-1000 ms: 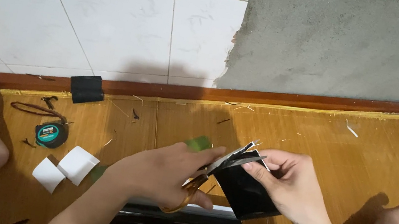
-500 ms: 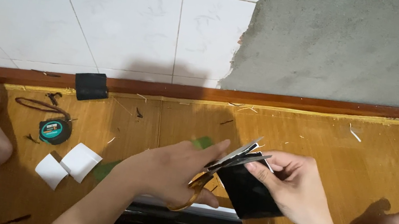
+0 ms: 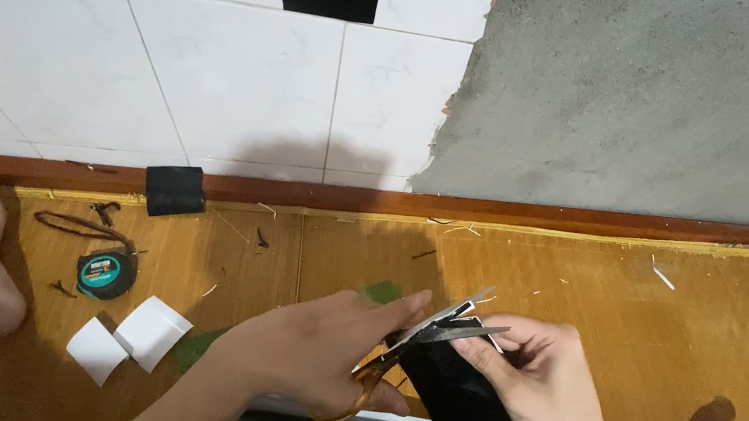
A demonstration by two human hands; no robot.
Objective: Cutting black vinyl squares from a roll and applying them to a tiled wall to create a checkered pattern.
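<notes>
Head view, left hand [image 3: 319,359] gripping scissors [image 3: 418,345], right hand [image 3: 543,386] pinching black sheet [image 3: 455,397].

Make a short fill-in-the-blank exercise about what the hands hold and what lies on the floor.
1. The left hand works a pair of ____ with orange handles.
2. The right hand holds a ____ sheet.
3. The tape measure lies beside a bare ____.
4. Two ____ paper pieces lie near it.

Missing words: scissors; black; foot; white
</notes>
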